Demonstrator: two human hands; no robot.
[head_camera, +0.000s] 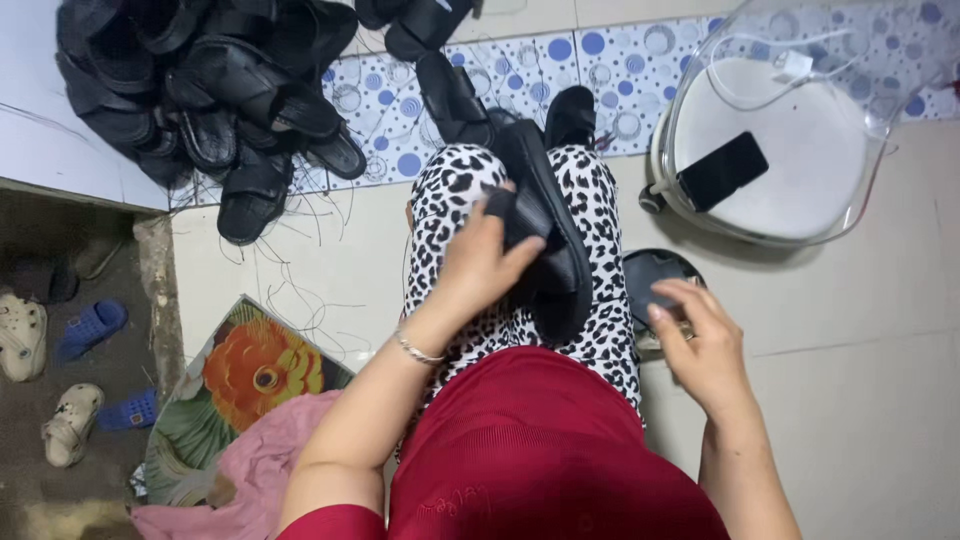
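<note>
Your left hand (480, 262) rests on the black sandal (545, 235) that lies across your lap, on the spotted trousers (600, 200). The fingers are curled over the strap at the sandal's left side, gripping it; the thumb side is hidden beneath the hand. The sandal's long axis runs from far to near, tilted slightly rightward toward its near end, which sits just beyond the red garment (530, 450). Your right hand (705, 345) is off to the right of the lap, apart from the sandal, fingers loosely bent over a small dark dish (650, 275) on the floor; whether the fingertips pinch anything cannot be determined. The left hand is therefore the one in contact, and the sandal lies to the left of the right hand's fingers. A heap of black sandals (210, 90) lies far left. A clear plastic tub (790, 150) holding a phone (722, 170) stands far right. Loose threads (300, 300) trail across the floor to the left.
</note>
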